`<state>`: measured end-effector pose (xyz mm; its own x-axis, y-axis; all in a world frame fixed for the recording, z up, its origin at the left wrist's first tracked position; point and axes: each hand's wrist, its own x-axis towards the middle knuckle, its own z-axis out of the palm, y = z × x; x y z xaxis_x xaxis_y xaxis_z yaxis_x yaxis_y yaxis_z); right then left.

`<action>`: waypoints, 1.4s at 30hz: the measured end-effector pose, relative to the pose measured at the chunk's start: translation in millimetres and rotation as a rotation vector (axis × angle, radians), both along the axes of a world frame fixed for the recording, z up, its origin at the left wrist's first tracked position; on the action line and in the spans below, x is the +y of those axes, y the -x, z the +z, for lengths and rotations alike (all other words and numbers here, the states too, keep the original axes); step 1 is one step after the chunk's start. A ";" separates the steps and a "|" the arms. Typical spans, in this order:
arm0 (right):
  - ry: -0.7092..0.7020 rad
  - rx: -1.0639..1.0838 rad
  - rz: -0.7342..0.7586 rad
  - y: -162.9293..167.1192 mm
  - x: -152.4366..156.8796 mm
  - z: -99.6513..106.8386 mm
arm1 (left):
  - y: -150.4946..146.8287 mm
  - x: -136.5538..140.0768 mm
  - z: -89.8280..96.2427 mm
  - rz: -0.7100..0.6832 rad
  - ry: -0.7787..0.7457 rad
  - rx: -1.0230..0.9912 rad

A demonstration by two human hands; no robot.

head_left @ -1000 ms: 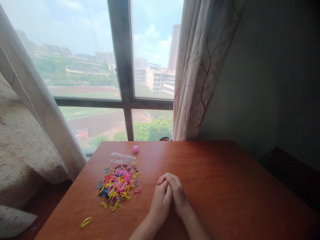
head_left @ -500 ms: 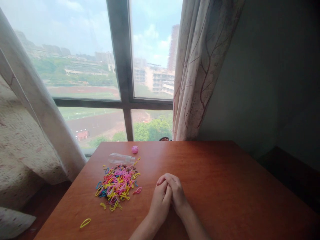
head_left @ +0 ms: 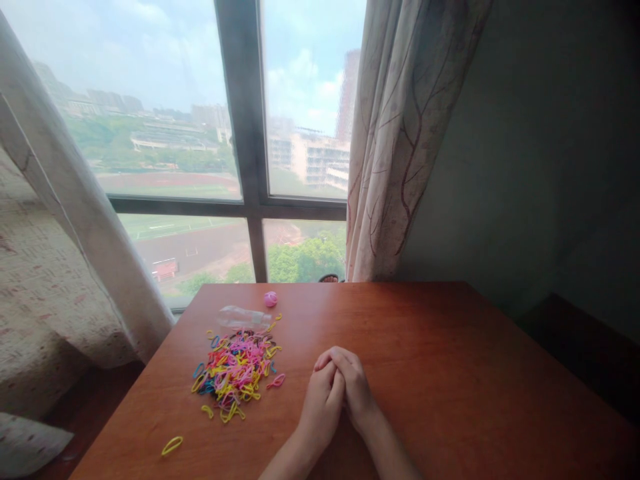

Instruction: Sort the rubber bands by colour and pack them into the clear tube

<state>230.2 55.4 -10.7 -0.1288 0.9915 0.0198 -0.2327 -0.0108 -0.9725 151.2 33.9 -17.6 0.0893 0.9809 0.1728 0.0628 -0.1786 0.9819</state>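
My left hand (head_left: 321, 399) and my right hand (head_left: 356, 383) rest clasped together on the wooden table (head_left: 450, 373), fingers closed around each other. No object shows in either of them; the space between the palms is hidden. To their left lies a heap of small rubber bands (head_left: 237, 370) in pink, yellow, blue, red and black. A pink rubber band (head_left: 276, 381) at the heap's right side is the loose one closest to my hands. Behind the heap, a clear plastic bottle (head_left: 244, 317) lies on its side. Beyond its mouth sits a round pink object (head_left: 271, 299).
One yellow rubber band (head_left: 172, 446) lies apart near the table's left front edge. Past the far edge stands a window (head_left: 300, 120), with a patterned curtain (head_left: 390, 147) on its right and another curtain (head_left: 75, 180) on its left.
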 end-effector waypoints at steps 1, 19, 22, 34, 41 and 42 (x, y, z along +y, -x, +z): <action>0.002 0.001 0.001 -0.2 -0.1 -0.1 | 0.0 0.0 -0.4 0.000 0.002 -0.002; 0.006 -0.016 -0.017 0.5 -0.6 3.9 | 0.9 -0.3 2.4 -0.008 0.023 -0.007; 0.012 -0.008 -0.014 0.9 -1.3 4.2 | 0.6 -0.1 1.5 -0.008 0.020 -0.008; 0.037 0.017 -0.009 1.2 -0.8 2.8 | 0.3 0.2 2.1 -0.003 0.027 -0.015; 0.043 0.003 -0.016 1.4 -1.0 4.1 | 0.2 0.1 2.8 0.006 0.033 -0.017; 0.043 -0.002 -0.019 1.4 -1.2 4.5 | 0.3 0.0 2.7 0.008 0.033 -0.016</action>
<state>228.8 54.2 -6.2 -0.1102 0.9936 -0.0234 -0.2317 -0.0486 -0.9716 151.0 33.9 -14.9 0.0793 0.9867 0.1420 0.0478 -0.1461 0.9881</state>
